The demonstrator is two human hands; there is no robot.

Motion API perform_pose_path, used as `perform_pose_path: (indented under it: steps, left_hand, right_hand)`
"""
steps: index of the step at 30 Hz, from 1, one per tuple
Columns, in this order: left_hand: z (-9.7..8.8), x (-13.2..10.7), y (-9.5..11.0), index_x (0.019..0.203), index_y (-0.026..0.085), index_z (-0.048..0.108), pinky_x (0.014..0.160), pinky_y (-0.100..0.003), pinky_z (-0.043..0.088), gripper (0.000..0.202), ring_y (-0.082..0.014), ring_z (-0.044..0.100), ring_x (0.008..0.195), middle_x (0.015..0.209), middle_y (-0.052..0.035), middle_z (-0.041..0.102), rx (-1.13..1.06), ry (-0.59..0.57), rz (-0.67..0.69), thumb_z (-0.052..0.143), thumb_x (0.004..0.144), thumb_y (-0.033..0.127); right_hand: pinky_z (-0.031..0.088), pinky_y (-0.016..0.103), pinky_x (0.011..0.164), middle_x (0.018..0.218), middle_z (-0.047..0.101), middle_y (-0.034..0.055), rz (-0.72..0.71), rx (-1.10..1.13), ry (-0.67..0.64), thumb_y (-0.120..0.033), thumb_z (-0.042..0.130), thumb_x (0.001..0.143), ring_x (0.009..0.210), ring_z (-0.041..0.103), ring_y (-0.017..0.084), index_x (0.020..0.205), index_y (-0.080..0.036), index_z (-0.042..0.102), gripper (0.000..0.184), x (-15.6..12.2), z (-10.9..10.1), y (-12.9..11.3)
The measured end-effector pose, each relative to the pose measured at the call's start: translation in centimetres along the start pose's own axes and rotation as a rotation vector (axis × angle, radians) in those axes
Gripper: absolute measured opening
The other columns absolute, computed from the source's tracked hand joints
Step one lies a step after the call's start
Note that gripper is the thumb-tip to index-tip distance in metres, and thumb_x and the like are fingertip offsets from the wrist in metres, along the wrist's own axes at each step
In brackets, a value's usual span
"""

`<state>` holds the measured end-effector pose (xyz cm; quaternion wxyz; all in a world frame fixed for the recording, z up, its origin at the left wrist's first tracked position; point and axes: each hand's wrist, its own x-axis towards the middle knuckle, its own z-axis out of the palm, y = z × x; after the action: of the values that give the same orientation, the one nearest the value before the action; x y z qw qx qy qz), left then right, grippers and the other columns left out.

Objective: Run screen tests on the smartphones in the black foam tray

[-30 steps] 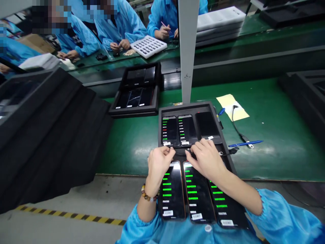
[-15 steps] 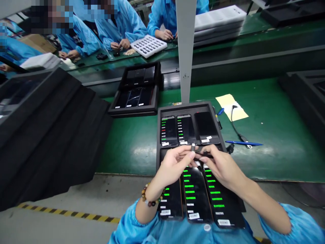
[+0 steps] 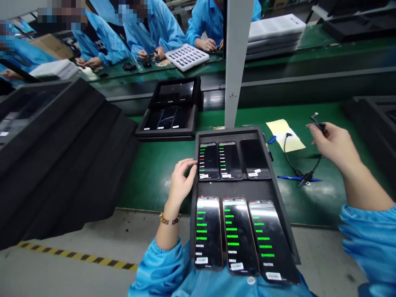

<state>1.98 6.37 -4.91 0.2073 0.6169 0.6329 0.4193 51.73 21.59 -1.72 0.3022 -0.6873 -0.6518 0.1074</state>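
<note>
My left hand (image 3: 182,178) rests at the left edge of a black foam tray (image 3: 230,189), thumb and fingers apart, holding nothing. In the tray's far row lie a left phone (image 3: 208,161) and a middle phone (image 3: 230,160) with lit text lists, and a dark-screened phone (image 3: 255,159). Three more phones with green text, one of them the middle near phone (image 3: 239,235), lie at the near end. Out to the right, my right hand (image 3: 335,144) is closed on a short black cable (image 3: 314,119); one end sticks up, the other hangs over a blue pen (image 3: 286,177).
Another black cable (image 3: 287,154) lies partly on yellow paper (image 3: 280,128). A grey post (image 3: 236,74) rises behind the tray. Stacked black trays (image 3: 77,156) stand left, with phone trays (image 3: 167,134) farther back. Co-workers in blue sit across, near a white tray (image 3: 187,57).
My hands have parted from above the tray. The right hand has carried the cable right, over the bench; the left has moved to the tray's left edge. The view has shifted slightly.
</note>
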Motion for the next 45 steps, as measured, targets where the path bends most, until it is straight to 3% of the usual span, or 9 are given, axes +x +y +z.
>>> perform_pose_path:
  steps: [2, 4, 6, 10, 15, 29, 33, 39, 45]
  left_hand:
    - [0.2, -0.2, -0.4, 0.119, 0.026, 0.077, 0.114, -0.047, 0.052, 0.023, -0.0259, 0.064, 0.132, 0.134, -0.0091, 0.071, 0.033, -0.008, 0.015, 0.062, 0.107, 0.037]
    - [0.4, -0.5, -0.7, 0.123, 0.027, 0.076, 0.117, -0.049, 0.051, 0.024, -0.0260, 0.062, 0.135, 0.139, -0.0095, 0.068, 0.042, -0.006, 0.022, 0.059, 0.108, 0.034]
    - [0.6, -0.6, -0.8, 0.124, 0.027, 0.076, 0.118, -0.050, 0.049, 0.024, -0.0260, 0.060, 0.137, 0.141, -0.0096, 0.066, 0.051, 0.007, 0.041, 0.058, 0.108, 0.031]
    - [0.9, -0.8, -0.9, 0.120, 0.026, 0.078, 0.119, -0.051, 0.048, 0.024, -0.0264, 0.060, 0.136, 0.141, -0.0093, 0.066, 0.063, 0.033, 0.096, 0.058, 0.106, 0.025]
    - [1.1, -1.0, -0.4, 0.122, 0.028, 0.079, 0.116, -0.052, 0.051, 0.030, -0.0287, 0.054, 0.140, 0.149, -0.0089, 0.061, 0.111, -0.028, 0.149, 0.056, 0.105, 0.021]
    - [0.3, -1.6, -0.4, 0.136, 0.025, 0.071, 0.121, -0.055, 0.043, 0.036, -0.0320, 0.052, 0.142, 0.149, -0.0122, 0.060, 0.135, 0.002, 0.124, 0.050, 0.109, 0.035]
    - [-0.2, -2.2, -0.9, 0.137, 0.025, 0.069, 0.119, -0.053, 0.044, 0.035, -0.0303, 0.056, 0.138, 0.145, -0.0117, 0.064, 0.118, 0.014, 0.084, 0.050, 0.110, 0.034]
    - [-0.9, -3.7, -2.9, 0.137, 0.025, 0.068, 0.119, -0.051, 0.046, 0.036, -0.0295, 0.059, 0.137, 0.143, -0.0112, 0.065, 0.100, 0.029, -0.001, 0.049, 0.110, 0.038]
    - [-0.3, -3.1, -2.9, 0.134, 0.024, 0.069, 0.123, -0.052, 0.042, 0.035, -0.0305, 0.058, 0.138, 0.141, -0.0119, 0.066, 0.122, -0.008, 0.030, 0.048, 0.110, 0.040]
  right_hand:
    - [0.054, 0.054, 0.092, 0.104, 0.071, 0.0175, 0.013, -0.058, 0.064, -0.062, 0.064, 0.099, 0.108, 0.066, 0.034, 0.137, -0.012, 0.069, 0.062, 0.9, 1.4, 0.0]
    - [0.045, 0.062, 0.113, 0.140, 0.059, 0.0274, -0.033, -0.080, 0.163, -0.060, 0.073, 0.093, 0.141, 0.049, 0.041, 0.157, -0.007, 0.049, 0.086, 0.1, 2.3, -1.1]
    - [0.038, 0.063, 0.121, 0.153, 0.051, 0.0290, -0.175, -0.051, 0.194, -0.054, 0.071, 0.093, 0.148, 0.044, 0.042, 0.161, -0.008, 0.042, 0.087, -1.9, 2.9, -3.1]
    - [0.046, 0.051, 0.117, 0.135, 0.071, 0.0117, -0.474, 0.057, -0.089, -0.038, 0.054, 0.105, 0.132, 0.062, 0.030, 0.139, -0.024, 0.063, 0.038, -7.7, 4.3, -8.7]
    - [0.041, 0.057, 0.118, 0.137, 0.070, 0.0118, -0.599, 0.145, -0.445, -0.025, 0.045, 0.109, 0.143, 0.055, 0.031, 0.138, -0.025, 0.061, 0.033, -11.8, 6.2, -13.8]
    - [0.036, 0.060, 0.122, 0.143, 0.070, 0.0090, -0.598, 0.134, -0.487, -0.022, 0.044, 0.109, 0.149, 0.049, 0.032, 0.139, -0.025, 0.060, 0.034, -11.7, 7.9, -15.5]
    - [0.039, 0.060, 0.120, 0.145, 0.069, 0.0108, -0.514, 0.161, -0.328, -0.028, 0.048, 0.110, 0.147, 0.053, 0.033, 0.144, -0.027, 0.060, 0.036, -11.9, 5.7, -13.2]
    - [0.052, 0.053, 0.107, 0.117, 0.076, 0.0093, -0.238, 0.108, 0.129, -0.034, 0.061, 0.105, 0.118, 0.068, 0.031, 0.121, -0.026, 0.073, 0.021, -17.2, -0.2, -2.1]
    - [0.052, 0.058, 0.100, 0.115, 0.078, 0.0081, -0.262, -0.051, -0.026, -0.044, 0.076, 0.096, 0.108, 0.070, 0.033, 0.111, -0.029, 0.076, 0.021, -22.6, -2.4, 5.1]
